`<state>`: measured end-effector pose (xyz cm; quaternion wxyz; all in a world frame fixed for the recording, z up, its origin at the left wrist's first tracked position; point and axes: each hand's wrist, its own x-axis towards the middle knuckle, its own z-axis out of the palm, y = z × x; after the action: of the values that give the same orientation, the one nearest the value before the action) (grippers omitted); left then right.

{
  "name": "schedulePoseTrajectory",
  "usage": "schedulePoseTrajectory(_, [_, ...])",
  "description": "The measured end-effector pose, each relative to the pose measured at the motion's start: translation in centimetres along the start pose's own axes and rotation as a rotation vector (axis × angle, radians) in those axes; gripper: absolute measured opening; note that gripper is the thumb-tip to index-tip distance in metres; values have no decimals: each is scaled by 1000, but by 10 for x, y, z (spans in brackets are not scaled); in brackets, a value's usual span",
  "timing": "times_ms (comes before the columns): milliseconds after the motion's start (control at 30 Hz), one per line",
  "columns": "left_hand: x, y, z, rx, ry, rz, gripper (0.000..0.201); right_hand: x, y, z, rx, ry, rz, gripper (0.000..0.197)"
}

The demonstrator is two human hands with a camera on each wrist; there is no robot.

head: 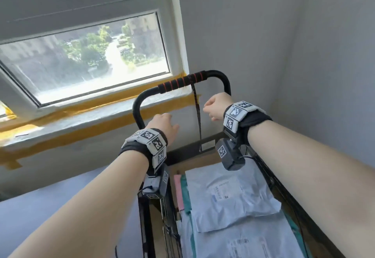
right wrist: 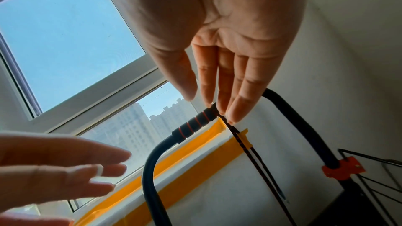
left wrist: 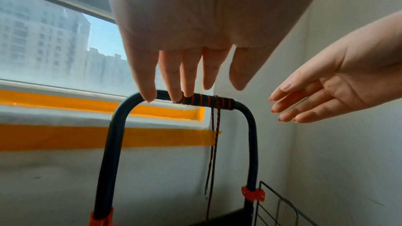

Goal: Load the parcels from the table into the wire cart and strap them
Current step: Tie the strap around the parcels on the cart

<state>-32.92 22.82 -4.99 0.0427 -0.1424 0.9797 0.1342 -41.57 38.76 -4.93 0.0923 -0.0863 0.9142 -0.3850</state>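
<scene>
both hands are raised in front of the cart handle [head: 182, 84], a black u-shaped tube with a black foam grip ringed in red at its top. the left hand [head: 162, 125] is spread, fingers straight and a little apart; in the left wrist view its fingertips [left wrist: 150, 95] line up with the left bend of the handle, but whether they touch it cannot be told. the right hand [head: 215, 105] is also loose and holds nothing, fingers straight and close together, reaching toward the right end of the foam grip, where the strap [head: 196, 111] is wound. the strap is a thin dark cord flecked with red; it is wrapped round the grip and hangs straight down against the wall in a double strand.

the parcels lie in the wire cart [right wrist: 374, 192] below the forearms: a pale grey poly mailer [head: 229, 195] with a printed label on top, another grey mailer [head: 243, 243] under it nearer the camera, and pink and teal flat packets [head: 182, 195] standing on edge along the left side. orange clips [left wrist: 253, 193] join the handle to the black wire basket.

behind the cart are a white wall and a window [head: 85, 55] whose sill is edged with yellow tape [head: 81, 107].
</scene>
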Motion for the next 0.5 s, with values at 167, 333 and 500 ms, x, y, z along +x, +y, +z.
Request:
schedulePoseTrajectory(167, [27, 22, -24, -57, 92, -83, 46, 57, -12, -11, 12, -80, -72, 26])
schedulePoseTrajectory(333, [63, 34, -35, -129, 166, -171, 47, 118, -13, -11, 4, -131, -98, 27])
schedulePoseTrajectory(500, [93, 34, -32, -109, 159, -233, 47, 156, -18, 8, 32, -246, -76, 31])
